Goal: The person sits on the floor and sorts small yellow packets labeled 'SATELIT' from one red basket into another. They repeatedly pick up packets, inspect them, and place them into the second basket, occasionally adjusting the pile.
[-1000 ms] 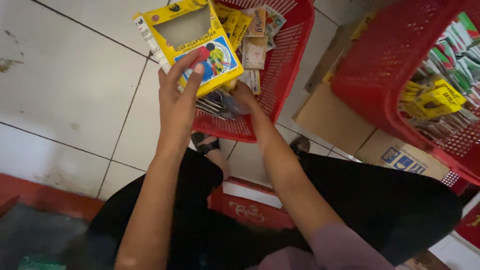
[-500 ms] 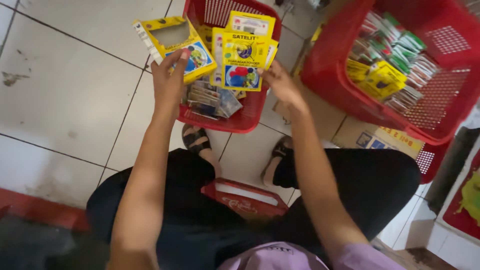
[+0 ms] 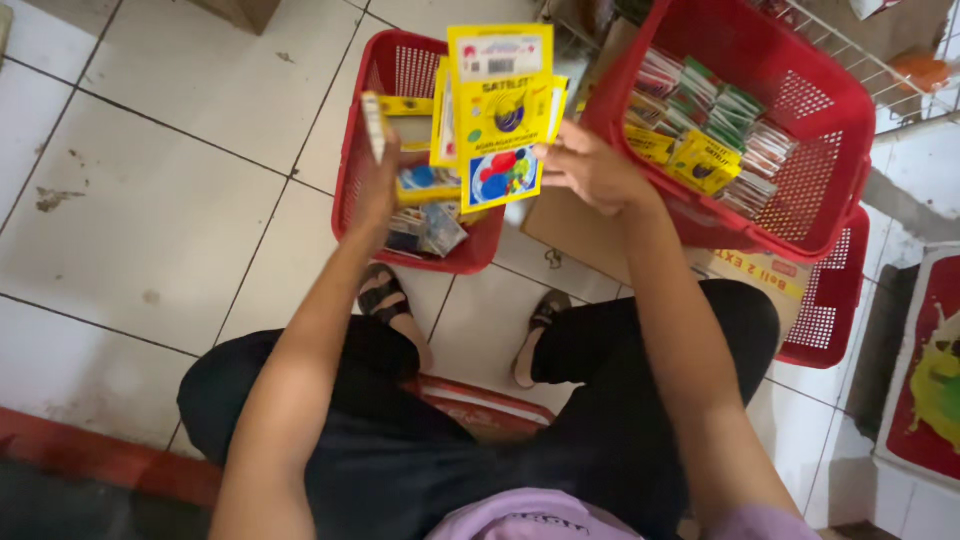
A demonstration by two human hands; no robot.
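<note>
Right hand point(image 3: 590, 170) holds yellow packet point(image 3: 498, 110) upright, long axis vertical

tiled floor point(image 3: 180, 200) open left — baskets point(image 3: 800, 120) right

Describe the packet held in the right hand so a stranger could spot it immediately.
Start at the small red plastic basket on the white tiled floor. Above it, the right hand holds up a flat yellow packet. Unlike the yellow box in the left hand, it faces the camera, showing red and blue shapes.
</note>
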